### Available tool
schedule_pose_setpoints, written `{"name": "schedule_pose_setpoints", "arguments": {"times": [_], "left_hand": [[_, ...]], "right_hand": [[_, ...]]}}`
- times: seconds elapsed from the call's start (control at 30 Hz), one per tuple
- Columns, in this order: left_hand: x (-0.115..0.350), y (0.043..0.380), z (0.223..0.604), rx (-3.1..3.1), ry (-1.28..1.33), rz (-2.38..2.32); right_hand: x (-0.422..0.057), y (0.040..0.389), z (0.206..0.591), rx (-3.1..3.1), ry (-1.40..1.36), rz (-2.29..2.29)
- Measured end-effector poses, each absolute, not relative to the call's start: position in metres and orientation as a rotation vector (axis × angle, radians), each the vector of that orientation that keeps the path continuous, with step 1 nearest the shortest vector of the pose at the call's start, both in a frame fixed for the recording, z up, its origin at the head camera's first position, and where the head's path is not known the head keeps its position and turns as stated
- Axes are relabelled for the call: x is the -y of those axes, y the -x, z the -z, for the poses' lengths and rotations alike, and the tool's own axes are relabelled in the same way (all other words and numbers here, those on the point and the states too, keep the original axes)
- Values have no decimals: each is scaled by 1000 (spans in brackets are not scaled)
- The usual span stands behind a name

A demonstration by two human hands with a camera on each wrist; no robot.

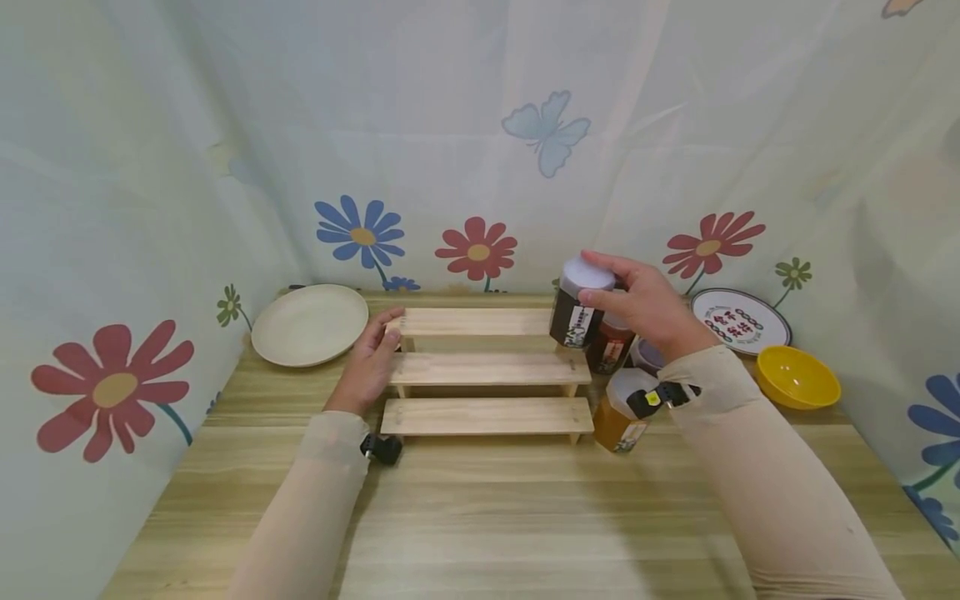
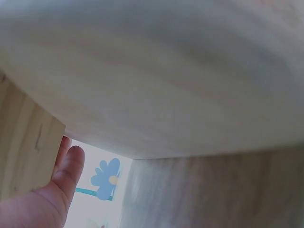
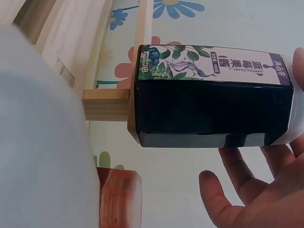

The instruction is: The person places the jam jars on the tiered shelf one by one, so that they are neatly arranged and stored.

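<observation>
A three-tier wooden rack stands on the table. My left hand grips the left end of its top tier, the thumb in front of the end piece in the left wrist view. With thumb and fingers around the white lid, my right hand holds a dark hexagonal jam jar upright at the right end of the top tier. In the right wrist view the jar's label shows, and its base is right at the board. Just right of the rack are a red jar and an amber jar.
Another jar with a purplish look sits partly hidden under my right wrist. A cream plate lies at the back left. Toward the back right are a printed plate and a yellow bowl. A flowered curtain hangs behind the table.
</observation>
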State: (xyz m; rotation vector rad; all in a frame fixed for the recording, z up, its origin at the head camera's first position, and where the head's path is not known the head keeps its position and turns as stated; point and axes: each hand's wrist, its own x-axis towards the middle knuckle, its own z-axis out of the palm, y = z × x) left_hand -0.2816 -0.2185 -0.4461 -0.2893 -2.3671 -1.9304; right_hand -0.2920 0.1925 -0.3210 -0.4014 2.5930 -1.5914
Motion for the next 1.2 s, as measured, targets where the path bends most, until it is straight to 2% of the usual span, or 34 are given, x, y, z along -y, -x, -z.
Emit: {"name": "schedule_pose_setpoints", "arguments": {"times": [0.23, 0.5, 1.2], "left_hand": [[219, 282, 447, 2352, 305, 1940], [225, 302, 474, 2337, 316, 1897], [227, 303, 477, 2329, 339, 1868]], "right_hand": [[-190, 294, 322, -2559, 434, 1624], [-185, 298, 323, -2578, 418, 1595], [-168, 309, 324, -2583, 454, 1594]]}}
